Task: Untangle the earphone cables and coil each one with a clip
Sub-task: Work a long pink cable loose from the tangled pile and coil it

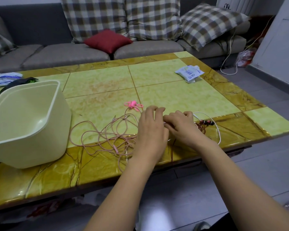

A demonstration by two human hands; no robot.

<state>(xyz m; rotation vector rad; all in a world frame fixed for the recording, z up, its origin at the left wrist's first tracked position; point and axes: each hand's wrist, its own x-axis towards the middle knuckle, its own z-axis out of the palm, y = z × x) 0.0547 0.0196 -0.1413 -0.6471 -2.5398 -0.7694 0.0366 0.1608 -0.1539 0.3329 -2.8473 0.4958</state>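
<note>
At the table's (173, 97) edge, right hand (182, 127) fingers (169, 120) pinch cable (199, 126); left hand (150, 129) fingers (154, 108) curl, grasp hidden.

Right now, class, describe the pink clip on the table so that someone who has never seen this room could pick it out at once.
Start at the green-and-yellow tiled table before the sofa. Between the cream tub and the left hand lies a tangle of pale pink cable. The pink clip sits just beyond it: the only bright pink piece, compact with short loops.
</note>
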